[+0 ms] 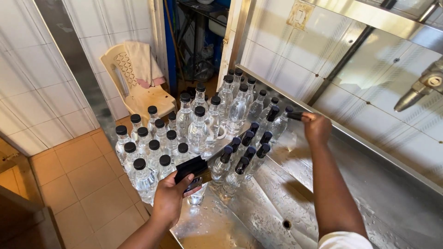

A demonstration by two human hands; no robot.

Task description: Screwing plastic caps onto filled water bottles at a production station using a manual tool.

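Two hands are at work: the left hand point(170, 196) has its fingers curled around a black flat object point(191, 169) at the counter's near edge, while the right hand point(316, 127) closes on the black cap of a far-row bottle point(280, 123). Dozens of clear bottles point(198, 131) stand capped already (none visibly open). Beyond lie the wet steel counter point(323, 184), tiled walls point(27, 92) and a plastic chair point(138, 87).

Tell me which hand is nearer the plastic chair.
Left. The left hand, holding a black object, is below the chair; the right hand is far to its right, across the bottles.
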